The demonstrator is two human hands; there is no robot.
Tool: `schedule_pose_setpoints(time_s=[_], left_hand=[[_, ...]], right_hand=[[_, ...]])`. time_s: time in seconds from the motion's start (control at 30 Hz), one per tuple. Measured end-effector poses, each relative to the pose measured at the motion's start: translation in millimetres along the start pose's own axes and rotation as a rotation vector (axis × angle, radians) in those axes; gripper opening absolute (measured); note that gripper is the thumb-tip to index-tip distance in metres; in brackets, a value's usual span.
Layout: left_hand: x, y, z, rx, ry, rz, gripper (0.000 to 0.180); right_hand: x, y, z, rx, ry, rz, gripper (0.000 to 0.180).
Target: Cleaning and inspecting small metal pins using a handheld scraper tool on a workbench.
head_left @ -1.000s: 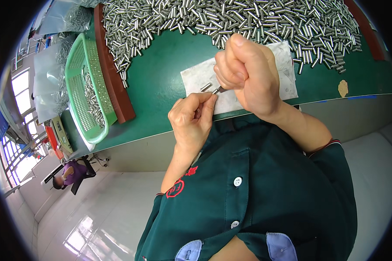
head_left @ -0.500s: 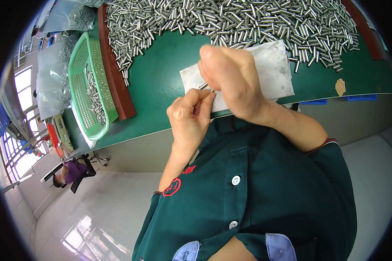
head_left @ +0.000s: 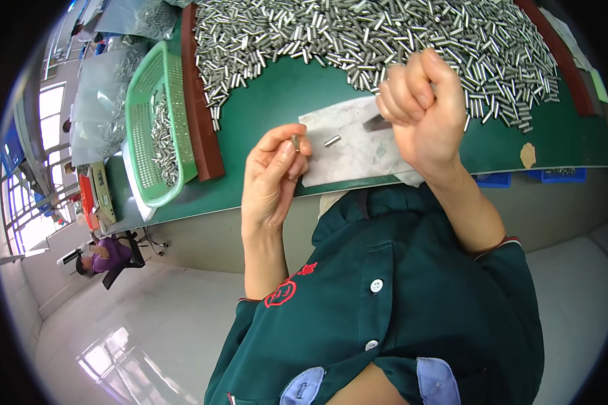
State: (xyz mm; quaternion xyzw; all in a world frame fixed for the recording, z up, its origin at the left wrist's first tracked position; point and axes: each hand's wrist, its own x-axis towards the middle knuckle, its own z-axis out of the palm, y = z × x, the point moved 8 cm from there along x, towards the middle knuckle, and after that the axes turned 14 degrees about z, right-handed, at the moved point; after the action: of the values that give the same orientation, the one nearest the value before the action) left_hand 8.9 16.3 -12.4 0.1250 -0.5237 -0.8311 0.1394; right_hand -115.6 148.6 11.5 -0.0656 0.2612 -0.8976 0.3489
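Note:
My left hand (head_left: 270,175) pinches a small metal pin (head_left: 295,143) between thumb and forefinger, upright over the left edge of a smudged white sheet (head_left: 344,164). A second short shiny pin (head_left: 332,141) lies alone on that sheet. My right hand (head_left: 425,115) is closed in a fist above the sheet's right side. From its left side sticks the flat end of a dark metal tool (head_left: 374,123); the fingers hide the rest, so its kind is unclear.
A large heap of metal pins (head_left: 385,37) covers the back of the green table (head_left: 250,108), between brown rails (head_left: 201,128). At left stands a green basket (head_left: 136,125) of pins beside clear bags (head_left: 101,101). Blue bins (head_left: 561,175) sit below the edge. A person (head_left: 111,255) sits far left.
My hands have moved apart: the left to the left, still pinching a pin, the right to the right. The sheet and the loose pin on it now show more fully.

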Motion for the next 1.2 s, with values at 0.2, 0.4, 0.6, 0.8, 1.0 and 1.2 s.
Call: schedule_pose_setpoints(time_s=[0.2,0.4,0.6,0.8,1.0,1.2], left_hand=[[2.6,-3.3,-3.7,0.016,0.014,0.022,0.013],[6.9,-1.9,-2.4,-0.218,0.026,0.007,0.015],[14.2,20.8,14.7,1.057,-0.131,0.235,0.016],[20.4,18.6,38.0,1.267,-0.256,0.255,0.012],[21.6,3.5,6.1,0.345,-0.057,0.036,0.009],[16.0,30.9,36.3,1.008,-0.195,0.339,0.023]], right_hand=[[-1.6,1.6,-2.5,-0.015,0.002,0.015,0.037],[1.7,2.7,-3.6,-0.021,0.02,0.026,0.037],[3.9,2.0,-1.5,0.014,0.003,0.016,0.038],[-0.4,1.8,-5.1,0.027,0.044,0.031,0.039],[-3.0,1.9,-8.1,0.006,0.055,0.022,0.038],[-0.3,0.6,-6.6,-0.011,0.09,0.033,0.038]])
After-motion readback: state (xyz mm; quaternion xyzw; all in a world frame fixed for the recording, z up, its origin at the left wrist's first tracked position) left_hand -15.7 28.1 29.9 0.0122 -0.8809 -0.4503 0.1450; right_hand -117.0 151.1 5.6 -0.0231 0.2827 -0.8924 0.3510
